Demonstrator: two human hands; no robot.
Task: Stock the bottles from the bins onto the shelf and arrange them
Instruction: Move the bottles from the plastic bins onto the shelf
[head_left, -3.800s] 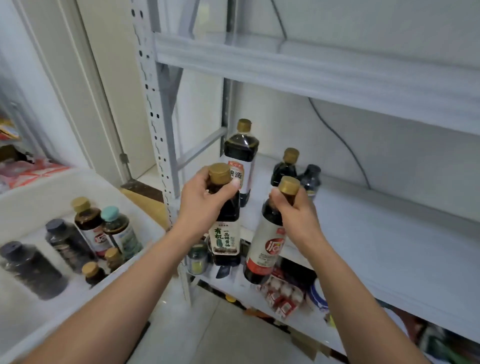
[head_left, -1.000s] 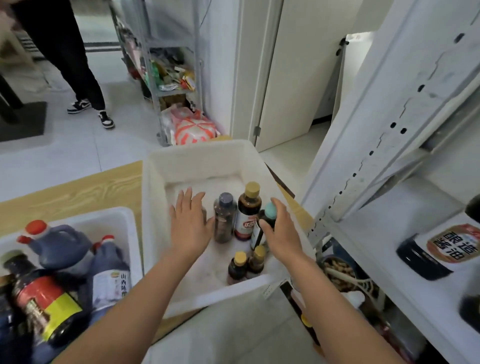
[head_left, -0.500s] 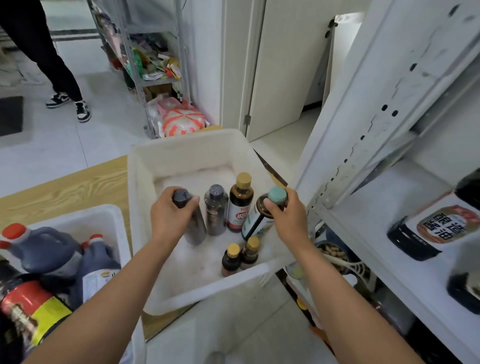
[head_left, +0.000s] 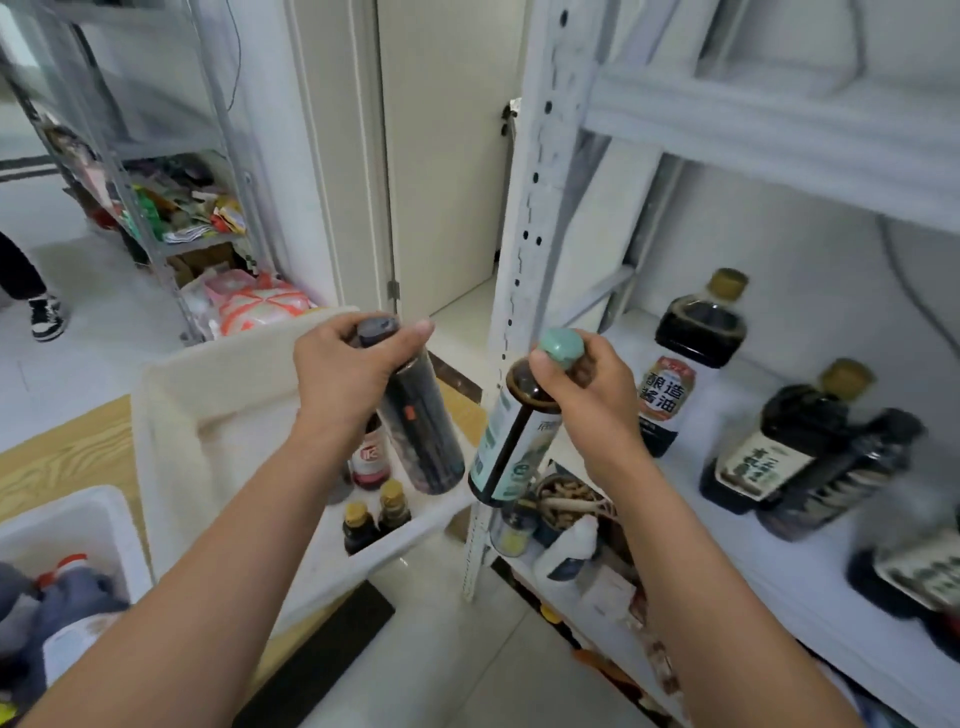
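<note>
The bin (head_left: 218, 395) holds three gold-capped bottles (head_left: 370, 457). Above it, the left hand (head_left: 348, 374) grips a dark bottle (head_left: 423, 431); the right hand (head_left: 587, 395) grips a teal-capped bottle (head_left: 511, 447).

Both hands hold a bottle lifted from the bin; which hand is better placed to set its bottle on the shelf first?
Probably the right hand. Its teal-capped bottle hangs beside the shelf edge, near the bottles standing there. The left hand holds the dark bottle over the white bin, farther away.
</note>
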